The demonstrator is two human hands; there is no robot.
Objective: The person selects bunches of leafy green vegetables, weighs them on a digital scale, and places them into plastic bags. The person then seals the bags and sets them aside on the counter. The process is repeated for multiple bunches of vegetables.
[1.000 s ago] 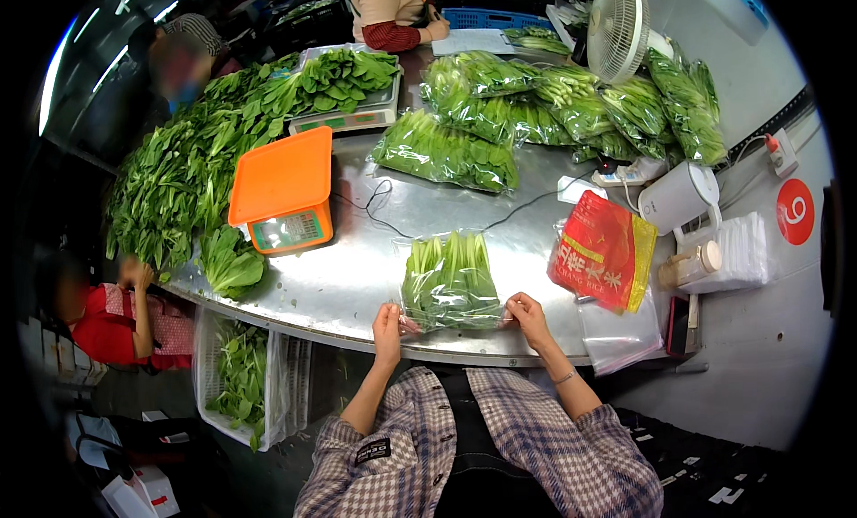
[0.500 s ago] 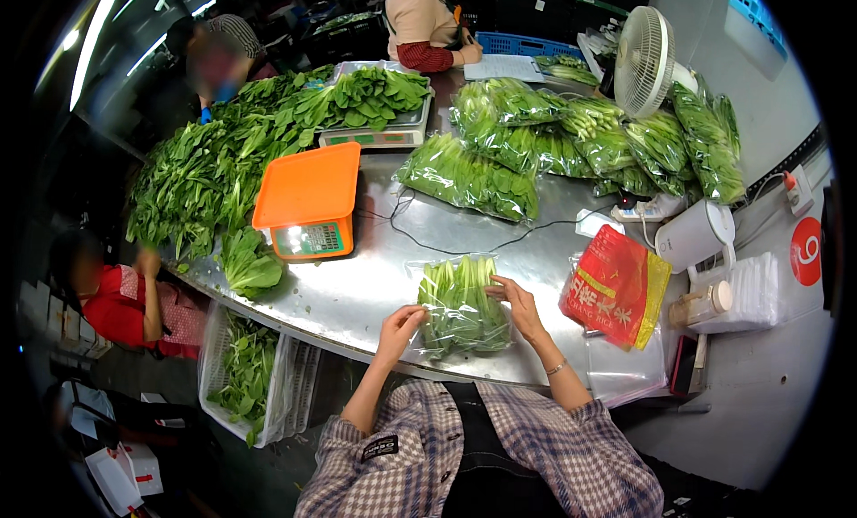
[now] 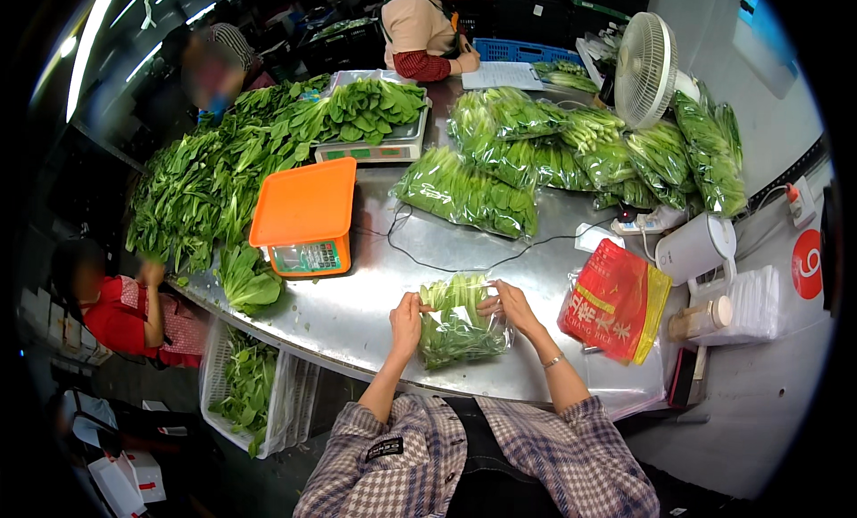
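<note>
A clear plastic bag of leafy greens point(image 3: 460, 335) lies on the steel table in front of me, stalks toward the far side. My left hand point(image 3: 408, 317) has its fingers closed on the bag's upper left side. My right hand point(image 3: 506, 308) grips the upper right side, fingers curled at the plastic. An orange scale point(image 3: 303, 205) stands beyond my left hand. A red and yellow plastic sack point(image 3: 607, 299) lies to the right of my right hand. Packed bags of greens point(image 3: 464, 196) are piled beyond a black cable.
Loose greens point(image 3: 178, 196) cover the table's left, near another scale point(image 3: 366, 150). A fan point(image 3: 643, 67), white kettle point(image 3: 692, 250) and jar point(image 3: 696, 317) stand right. A crate of greens point(image 3: 241, 384) is below the edge point(image 3: 339, 357). Co-workers point(image 3: 120, 313) point(image 3: 420, 36) are left and across.
My hands moved from the bag's near corners up along its sides toward its far end, closing on it. The view shifted, so the table appears lower and farther right.
</note>
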